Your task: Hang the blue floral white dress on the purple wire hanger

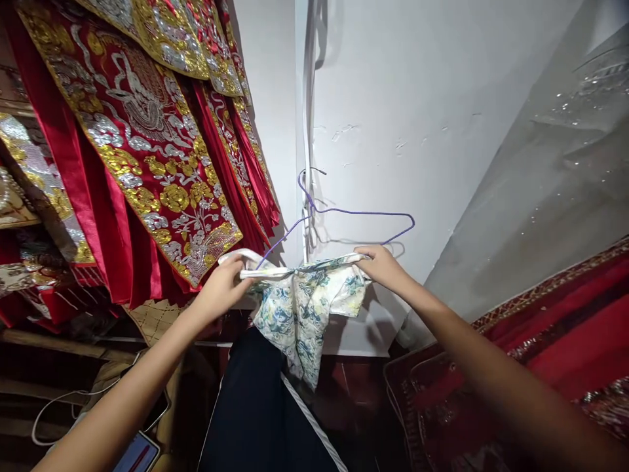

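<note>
A short-sleeved floral blouse [309, 301], white with blue-green and yellow print, is stretched between my two hands. My left hand [223, 285] pinches its white-edged neckline on the left side. On the other side, my right hand [381, 265] grips the top edge near the sleeve. A purple wire hanger [361, 212] hangs by its hook on a rail against the wall. The hanger's left arm runs down into the blouse's opening beside my left hand; its right arm bends down behind my right hand. The hanger's lower bar is hidden.
Red costumes with gold and silver sequins [162, 157] hang at the left. At the right, a plastic-covered garment [555, 177] and red cloth [580, 341] hang close by. Dark trousers [250, 406] are below the blouse. A phone [137, 455] with a white cable lies lower left.
</note>
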Demonstrator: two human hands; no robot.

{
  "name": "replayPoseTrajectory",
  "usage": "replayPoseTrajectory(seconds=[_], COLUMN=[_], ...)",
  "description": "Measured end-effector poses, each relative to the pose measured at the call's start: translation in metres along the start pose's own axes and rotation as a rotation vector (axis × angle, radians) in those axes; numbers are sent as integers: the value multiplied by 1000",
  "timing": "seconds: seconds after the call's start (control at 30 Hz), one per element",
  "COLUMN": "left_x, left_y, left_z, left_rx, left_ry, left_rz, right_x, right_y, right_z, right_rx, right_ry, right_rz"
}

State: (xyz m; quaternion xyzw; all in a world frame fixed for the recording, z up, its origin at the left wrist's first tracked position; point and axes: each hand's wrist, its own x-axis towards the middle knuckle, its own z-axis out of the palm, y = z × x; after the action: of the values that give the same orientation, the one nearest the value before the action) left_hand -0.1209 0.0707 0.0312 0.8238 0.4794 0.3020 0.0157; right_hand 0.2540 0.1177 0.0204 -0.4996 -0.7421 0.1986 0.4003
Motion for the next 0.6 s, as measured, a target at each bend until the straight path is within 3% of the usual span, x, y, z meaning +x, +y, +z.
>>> replayPoseTrajectory(seconds=[0.13,0.2,0.3,0.43,0.6], left_x=[32,42,49,49,55], left_y=[20,24,20,11,5], left_z=[-1,3,5,-1,-13], left_rx=[-95,-148,-206,-196,-207], left_ry=[90,142,192,138,146], left_rz=[52,47,52,82,72], right_x=[-17,-27,-37,-30,-15], right_y=[-17,-24,-25,-9,-11], right_z=[14,18,7,-33,-67], right_rx=[155,183,86,-113,-211], right_ry=[-165,-180,-8,320,373], right_rz=[-17,-64,-92,-34,46])
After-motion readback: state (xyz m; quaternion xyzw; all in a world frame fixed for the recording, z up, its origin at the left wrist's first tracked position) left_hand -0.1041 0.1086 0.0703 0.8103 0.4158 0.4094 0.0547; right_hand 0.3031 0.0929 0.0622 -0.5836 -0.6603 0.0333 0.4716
